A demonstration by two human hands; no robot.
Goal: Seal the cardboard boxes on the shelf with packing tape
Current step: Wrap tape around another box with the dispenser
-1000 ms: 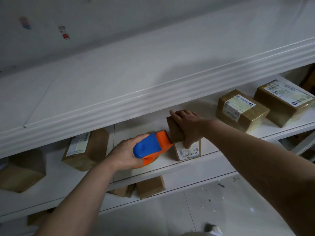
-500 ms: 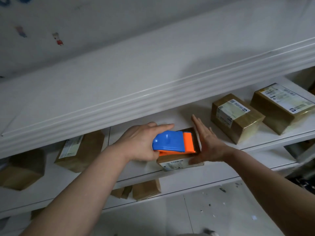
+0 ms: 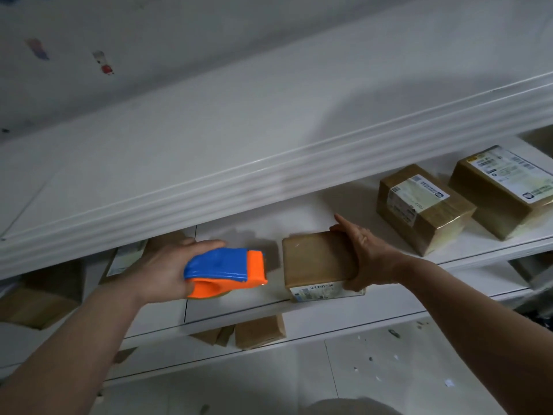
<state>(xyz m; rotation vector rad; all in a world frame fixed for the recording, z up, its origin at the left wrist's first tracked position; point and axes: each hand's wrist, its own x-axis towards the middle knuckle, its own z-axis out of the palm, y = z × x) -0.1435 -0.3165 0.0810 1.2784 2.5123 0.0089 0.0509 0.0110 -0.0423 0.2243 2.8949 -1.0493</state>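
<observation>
— Where is the box?
— A small plain brown cardboard box (image 3: 317,259) sits on the white shelf board (image 3: 239,304), near its front edge. There is a white printed label (image 3: 317,291) on its 6 o'clock face.
— Right hand?
— My right hand (image 3: 369,259) lies flat against the box's 3 o'clock side. Fingers straight, close together, pointing to 12.
— Left?
— My left hand (image 3: 161,265) grips the blue-and-orange plastic tape dispenser (image 3: 224,272), fingers curled round its body. The orange nose points to 3 o'clock, at the box. The dispenser is at the box's 9 o'clock, near it, with a gap between. Cannot tell if it touches the shelf.
— Anything else?
— At the box's 2 o'clock is a labelled brown carton under glossy tape (image 3: 425,208), with a larger labelled carton (image 3: 502,190) just beyond it. There are dim brown boxes (image 3: 42,295) at 9 o'clock.
</observation>
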